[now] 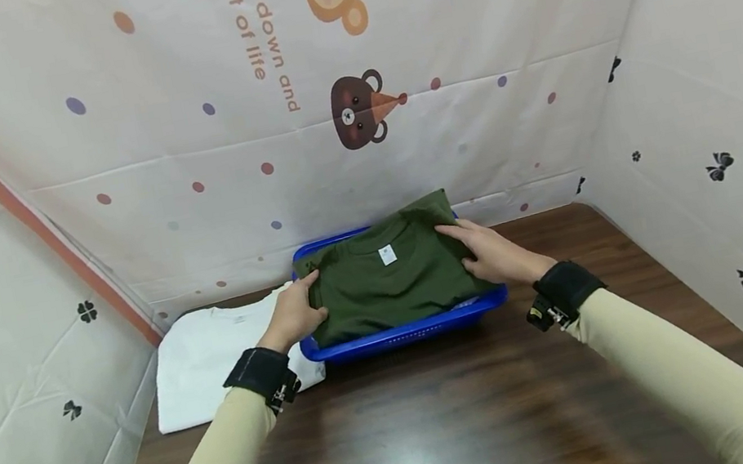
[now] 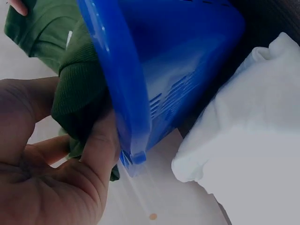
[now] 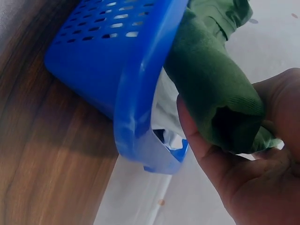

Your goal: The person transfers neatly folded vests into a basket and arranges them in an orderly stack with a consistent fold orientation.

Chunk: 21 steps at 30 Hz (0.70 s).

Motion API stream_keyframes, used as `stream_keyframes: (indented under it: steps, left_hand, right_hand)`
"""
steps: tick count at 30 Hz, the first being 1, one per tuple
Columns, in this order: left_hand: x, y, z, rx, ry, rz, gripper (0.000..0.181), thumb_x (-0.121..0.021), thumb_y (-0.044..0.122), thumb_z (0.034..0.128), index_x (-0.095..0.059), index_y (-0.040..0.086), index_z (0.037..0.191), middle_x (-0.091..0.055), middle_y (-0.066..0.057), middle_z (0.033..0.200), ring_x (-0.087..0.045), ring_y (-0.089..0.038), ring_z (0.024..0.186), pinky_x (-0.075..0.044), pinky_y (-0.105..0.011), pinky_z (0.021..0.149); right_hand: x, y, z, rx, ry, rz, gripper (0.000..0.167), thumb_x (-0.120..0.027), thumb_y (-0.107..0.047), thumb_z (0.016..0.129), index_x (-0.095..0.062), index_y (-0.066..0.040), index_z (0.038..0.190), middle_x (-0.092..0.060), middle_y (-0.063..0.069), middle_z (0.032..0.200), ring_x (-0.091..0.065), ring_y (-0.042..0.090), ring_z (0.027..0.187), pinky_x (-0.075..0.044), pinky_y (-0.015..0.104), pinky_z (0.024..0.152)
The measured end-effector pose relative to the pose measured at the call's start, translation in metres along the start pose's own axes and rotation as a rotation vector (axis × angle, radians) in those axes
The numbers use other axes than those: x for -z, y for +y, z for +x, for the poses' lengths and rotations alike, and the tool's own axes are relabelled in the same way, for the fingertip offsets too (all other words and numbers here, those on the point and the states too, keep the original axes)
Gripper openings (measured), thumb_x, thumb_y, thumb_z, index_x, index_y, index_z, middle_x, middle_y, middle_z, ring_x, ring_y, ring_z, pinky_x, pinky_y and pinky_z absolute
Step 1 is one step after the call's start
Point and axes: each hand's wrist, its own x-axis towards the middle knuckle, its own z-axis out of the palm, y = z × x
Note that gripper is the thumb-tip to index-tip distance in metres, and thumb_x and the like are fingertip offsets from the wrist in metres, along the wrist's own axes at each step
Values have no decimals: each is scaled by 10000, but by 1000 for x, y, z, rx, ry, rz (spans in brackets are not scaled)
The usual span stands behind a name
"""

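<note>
A folded dark green T-shirt (image 1: 395,282) with a white neck label lies over a blue plastic basket (image 1: 405,335). My left hand (image 1: 292,312) grips the shirt's left side, and the left wrist view shows a rolled green fold (image 2: 79,89) between thumb and fingers, beside the basket rim. On the opposite side, my right hand (image 1: 494,252) holds the shirt's right edge. In the right wrist view its fingers (image 3: 201,140) curl under a green sleeve end (image 3: 225,103). White cloth (image 3: 166,103) shows inside the basket beneath the green shirt.
A white T-shirt (image 1: 204,365) lies folded on the brown wooden table (image 1: 408,441), left of the basket and partly behind my left hand. Printed white cloth walls (image 1: 476,147) stand behind the table and along both sides, close to the basket's back.
</note>
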Motion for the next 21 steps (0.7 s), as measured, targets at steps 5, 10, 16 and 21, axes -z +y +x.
stream_keyframes:
  steps: [5,10,16,21]
  left_hand:
    - [-4,2,1,2,6,36,705,-755,94,911,-431,-60,1518,-488,-327,1473,-496,-501,1318,-449,-560,1070]
    - [-7,1,3,6,22,59,682,-769,99,910,-460,-75,1493,-516,-323,1449,-526,-494,1290,-486,-543,1029]
    - [-11,5,8,-1,16,102,657,-764,71,917,-465,-100,1476,-536,-311,1436,-536,-475,1291,-505,-524,1013]
    - [-17,6,9,-1,20,144,635,-759,26,900,-479,-136,1446,-537,-330,1423,-518,-486,1312,-489,-537,1036]
  right_hand:
    - [-5,0,3,4,-4,-4,710,-600,85,965,-293,-7,1599,-238,303,1627,-374,467,1435,-494,501,949]
    - [-9,3,4,12,7,-11,684,-615,79,963,-315,40,1576,-261,316,1616,-388,485,1418,-489,540,989]
    - [-11,8,4,-19,16,-28,658,-631,52,969,-342,56,1560,-284,300,1615,-365,469,1441,-458,556,1056]
    - [-14,9,5,-4,29,-47,616,-628,50,972,-372,88,1532,-294,315,1605,-369,482,1433,-455,566,1057]
